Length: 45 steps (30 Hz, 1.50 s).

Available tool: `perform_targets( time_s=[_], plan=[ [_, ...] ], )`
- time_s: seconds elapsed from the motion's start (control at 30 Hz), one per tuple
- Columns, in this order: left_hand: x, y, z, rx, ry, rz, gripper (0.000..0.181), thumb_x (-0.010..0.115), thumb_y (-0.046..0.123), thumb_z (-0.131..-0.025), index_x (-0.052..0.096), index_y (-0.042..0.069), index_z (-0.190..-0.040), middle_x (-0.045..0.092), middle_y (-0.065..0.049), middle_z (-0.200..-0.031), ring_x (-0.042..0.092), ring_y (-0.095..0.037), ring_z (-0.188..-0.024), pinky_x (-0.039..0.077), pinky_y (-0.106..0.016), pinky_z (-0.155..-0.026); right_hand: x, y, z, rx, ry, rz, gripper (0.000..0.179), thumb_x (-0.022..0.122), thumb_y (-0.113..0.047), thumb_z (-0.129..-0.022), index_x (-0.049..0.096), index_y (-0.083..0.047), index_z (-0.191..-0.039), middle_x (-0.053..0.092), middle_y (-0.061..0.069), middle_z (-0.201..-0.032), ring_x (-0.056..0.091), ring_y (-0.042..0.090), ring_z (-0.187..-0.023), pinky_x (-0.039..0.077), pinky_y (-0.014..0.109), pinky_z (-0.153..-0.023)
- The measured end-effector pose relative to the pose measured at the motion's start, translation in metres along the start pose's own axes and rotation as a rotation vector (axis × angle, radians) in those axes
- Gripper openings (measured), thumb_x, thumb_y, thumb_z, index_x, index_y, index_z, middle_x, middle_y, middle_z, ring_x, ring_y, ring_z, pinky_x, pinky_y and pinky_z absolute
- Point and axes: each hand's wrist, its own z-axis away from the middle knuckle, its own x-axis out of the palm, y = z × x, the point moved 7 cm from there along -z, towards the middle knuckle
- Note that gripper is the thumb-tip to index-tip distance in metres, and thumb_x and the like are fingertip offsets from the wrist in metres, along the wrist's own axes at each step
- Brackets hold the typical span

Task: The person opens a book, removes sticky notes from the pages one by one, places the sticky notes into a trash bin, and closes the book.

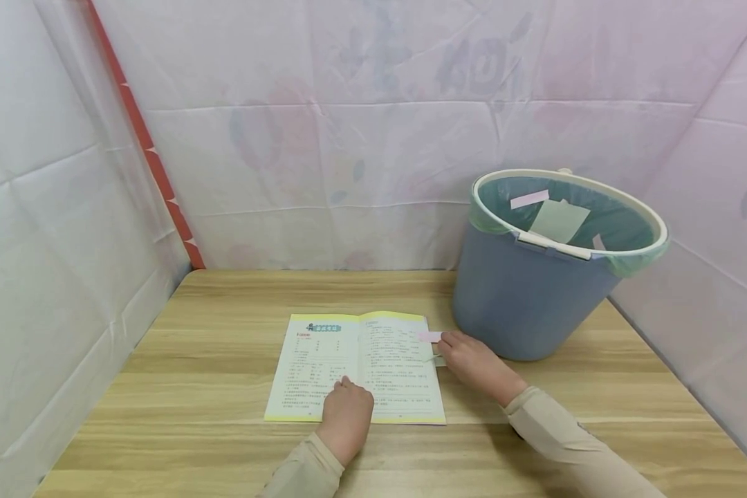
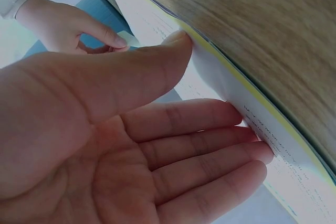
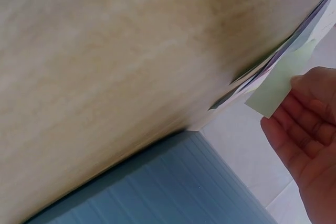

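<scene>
An open booklet (image 1: pixel 401 404) with printed pages and yellow borders lies flat on the wooden table. My left hand (image 1: pixel 346 418) rests on its lower middle; in the left wrist view the fingers (image 2: pixel 210 156) are nearly straight, their tips against the page. At the booklet's right edge my right hand (image 1: pixel 476 363) pinches a pale green sticky note (image 3: pixel 278 82) between thumb and fingers. The note's other end overlaps the right page. A pink sticky note (image 1: pixel 430 337) sticks out from the same edge, just above the green one.
A blue-grey bin (image 1: pixel 517 297) with a white rim and green liner stands right behind my right hand. Inside are a green paper (image 1: pixel 559 220) and pink strips (image 1: pixel 529 199). White printed cloth (image 1: pixel 348 159) hangs around the wooden table (image 1: pixel 180 387).
</scene>
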Motion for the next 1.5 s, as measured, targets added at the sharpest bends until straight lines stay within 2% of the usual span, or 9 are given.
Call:
perform_targets(
  time_s=[0.17, 0.37, 0.53, 0.7, 0.8, 0.97, 1.1, 1.27, 1.5],
  plan=[
    [0.000, 0.000, -0.001, -0.001, -0.001, 0.003, 0.026, 0.074, 0.009, -0.081, 0.072, -0.003, -0.104, 0.068, -0.018, -0.112, 0.068, -0.028, -0.101, 0.058, -0.033, -0.072, -0.003, 0.003, 0.000, 0.020, 0.076, -0.028, 0.020, 0.074, 0.009, -0.071, 0.056, 0.000, -0.077, 0.050, 0.006, -0.074, 0.050, 0.018, -0.068, 0.048, 0.030, -0.060],
    [0.000, 0.000, 0.000, 0.002, -0.002, 0.010, 0.026, 0.074, 0.009, -0.081, 0.072, -0.003, -0.104, 0.068, -0.018, -0.112, 0.068, -0.029, -0.101, 0.058, -0.033, -0.073, -0.005, 0.010, 0.001, 0.093, 0.053, -0.050, 0.020, 0.073, 0.007, -0.075, 0.055, -0.001, -0.079, 0.053, 0.005, -0.077, 0.051, 0.018, -0.072, 0.049, 0.028, -0.060],
    [0.002, 0.000, 0.000, -0.006, -0.031, 0.018, 0.028, 0.075, 0.008, -0.081, 0.071, -0.003, -0.106, 0.067, -0.018, -0.114, 0.067, -0.028, -0.104, 0.058, -0.034, -0.075, -0.025, 0.022, -0.002, 0.156, 0.097, -0.133, 0.021, 0.073, 0.005, -0.079, 0.054, -0.004, -0.080, 0.049, 0.002, -0.078, 0.048, 0.017, -0.070, 0.046, 0.028, -0.058],
    [0.002, -0.001, 0.000, -0.011, -0.032, 0.027, 0.028, 0.074, 0.007, -0.081, 0.070, -0.003, -0.106, 0.067, -0.019, -0.115, 0.066, -0.029, -0.104, 0.058, -0.034, -0.076, -0.068, 0.033, -0.012, 0.137, 0.242, -0.132, 0.018, 0.069, 0.008, -0.078, 0.056, -0.002, -0.085, 0.052, 0.006, -0.082, 0.052, 0.021, -0.073, 0.049, 0.032, -0.058],
    [0.002, -0.001, 0.000, -0.010, -0.024, 0.026, 0.027, 0.075, 0.007, -0.080, 0.071, -0.003, -0.105, 0.067, -0.018, -0.114, 0.067, -0.029, -0.103, 0.058, -0.034, -0.076, -0.101, 0.038, -0.016, 0.100, 0.353, -0.105, 0.003, 0.057, 0.002, -0.090, 0.056, 0.002, -0.087, 0.054, 0.010, -0.084, 0.055, 0.025, -0.074, 0.050, 0.036, -0.058],
    [0.002, 0.000, 0.001, 0.005, -0.026, 0.013, 0.028, 0.076, 0.007, -0.079, 0.071, -0.002, -0.105, 0.067, -0.018, -0.114, 0.067, -0.028, -0.103, 0.058, -0.033, -0.074, -0.166, 0.043, -0.016, 0.078, 0.554, -0.004, 0.030, 0.035, -0.010, -0.100, 0.057, 0.008, -0.089, 0.058, 0.019, -0.087, 0.057, 0.035, -0.077, 0.051, 0.044, -0.063],
    [0.001, 0.001, 0.002, 0.010, -0.021, 0.002, 0.028, 0.076, 0.008, -0.079, 0.072, -0.002, -0.104, 0.068, -0.017, -0.113, 0.067, -0.028, -0.103, 0.058, -0.033, -0.074, -0.213, 0.057, -0.010, 0.168, 0.684, 0.078, 0.016, 0.046, -0.001, -0.096, 0.056, 0.011, -0.091, 0.058, 0.025, -0.089, 0.055, 0.044, -0.081, 0.049, 0.051, -0.068],
    [-0.001, 0.001, 0.002, 0.009, -0.012, -0.009, 0.027, 0.077, 0.008, -0.078, 0.072, -0.002, -0.103, 0.068, -0.016, -0.112, 0.067, -0.027, -0.102, 0.058, -0.032, -0.073, -0.240, 0.088, -0.004, 0.316, 0.666, 0.114, 0.004, 0.053, 0.011, -0.089, 0.054, 0.014, -0.092, 0.054, 0.029, -0.091, 0.050, 0.049, -0.085, 0.046, 0.057, -0.076],
    [0.002, 0.000, 0.001, 0.000, -0.028, -0.005, 0.029, 0.077, 0.008, -0.077, 0.072, -0.002, -0.104, 0.068, -0.017, -0.113, 0.067, -0.028, -0.103, 0.058, -0.034, -0.074, -0.237, 0.118, 0.006, 0.424, 0.587, 0.100, 0.006, 0.050, 0.012, -0.090, 0.054, 0.016, -0.091, 0.051, 0.029, -0.091, 0.048, 0.048, -0.086, 0.045, 0.057, -0.077]
  ],
)
